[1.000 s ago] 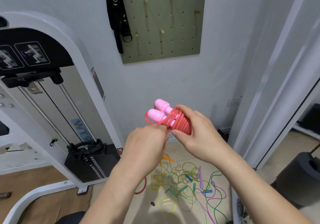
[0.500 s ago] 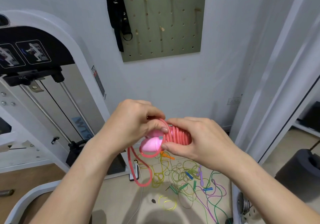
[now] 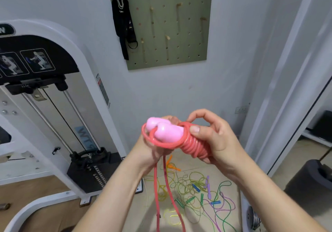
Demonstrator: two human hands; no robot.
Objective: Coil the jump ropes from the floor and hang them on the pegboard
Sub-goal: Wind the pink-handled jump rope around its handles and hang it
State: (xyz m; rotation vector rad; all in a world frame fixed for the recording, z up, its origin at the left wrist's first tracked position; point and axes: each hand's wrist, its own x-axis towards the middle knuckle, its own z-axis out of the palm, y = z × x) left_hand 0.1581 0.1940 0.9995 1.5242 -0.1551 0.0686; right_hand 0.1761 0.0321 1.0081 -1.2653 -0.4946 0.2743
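Nearly wound: one pink jump rope is held in both hands at mid frame.
The right hand (image 3: 215, 142) clamps round the tight coil (image 3: 195, 148), thumb pressing the top wrap, likely so the turns cannot spring loose. The left hand (image 3: 150, 152) grips the two pink handles (image 3: 167, 131) from beneath, with a slack loop round them. Two tail strands (image 3: 156, 186) hang toward the floor (image 3: 287, 160), where the other ropes (image 3: 197, 190) lie tangled at lower centre. The pegboard (image 3: 188, 34) hangs at upper centre, a black strap (image 3: 124, 21) at its left edge.

On your left stands a white cable machine (image 3: 93, 91) with its black weight stack (image 3: 86, 174). A black strap (image 3: 123, 21) hangs ahead of you, and a dark cylinder (image 3: 309, 185) sits at your right.
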